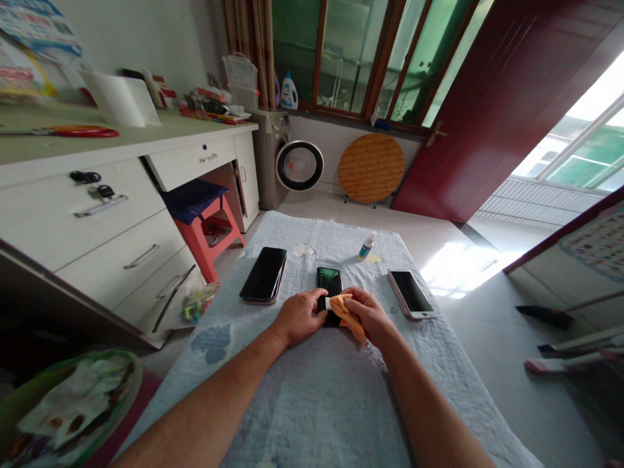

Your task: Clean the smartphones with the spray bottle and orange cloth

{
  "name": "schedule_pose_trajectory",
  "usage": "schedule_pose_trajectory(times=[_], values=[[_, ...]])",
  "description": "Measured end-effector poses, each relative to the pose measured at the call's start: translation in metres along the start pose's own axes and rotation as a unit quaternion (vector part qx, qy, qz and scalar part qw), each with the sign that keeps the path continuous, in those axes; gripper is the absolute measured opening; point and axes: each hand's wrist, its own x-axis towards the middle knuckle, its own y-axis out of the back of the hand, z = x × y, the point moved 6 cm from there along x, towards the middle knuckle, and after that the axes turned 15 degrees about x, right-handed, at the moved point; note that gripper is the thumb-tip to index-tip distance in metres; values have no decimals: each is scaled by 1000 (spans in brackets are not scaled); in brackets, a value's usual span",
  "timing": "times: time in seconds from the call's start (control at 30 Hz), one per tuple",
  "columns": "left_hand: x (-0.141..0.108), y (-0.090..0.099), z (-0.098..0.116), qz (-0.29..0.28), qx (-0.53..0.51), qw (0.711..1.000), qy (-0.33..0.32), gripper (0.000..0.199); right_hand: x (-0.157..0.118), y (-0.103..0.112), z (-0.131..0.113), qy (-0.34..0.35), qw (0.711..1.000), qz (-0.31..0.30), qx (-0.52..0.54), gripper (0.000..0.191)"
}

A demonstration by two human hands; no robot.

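Observation:
A dark phone [330,279] lies on the blue-grey cloth [331,390] in the middle, its lower part partly hidden by the hands. Just above that lower part, my left hand [301,317] pinches a small black item [322,303] with a whitish part; its exact nature is unclear. An orange cloth [351,320] is gripped in my right hand [371,316], and it touches the small item. Two stacked dark phones [264,274] lie to the left. At the right is a white-framed phone [412,294], and a small spray bottle [366,247] stands behind.
A waste bin [141,390] stands at the lower left. The drawer desk [121,214] and a red stool [202,227] with a dark cover are on the left. A washing machine [270,162], a round wooden board [371,167] and a red door [468,110] are behind.

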Motion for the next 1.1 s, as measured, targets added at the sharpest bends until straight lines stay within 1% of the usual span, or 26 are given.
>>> schedule_pose_trajectory(times=[0.53,0.87,1.1], values=[[0,-2,0,8,7,1000,-11,40,1,0,2,-5,1000,-5,-4,34],[0,1,1,-4,10,1000,-7,39,1,1,2,-10,1000,-3,-1,35],[0,-2,-2,5,8,1000,-9,40,1,1,2,-8,1000,-6,-2,34]])
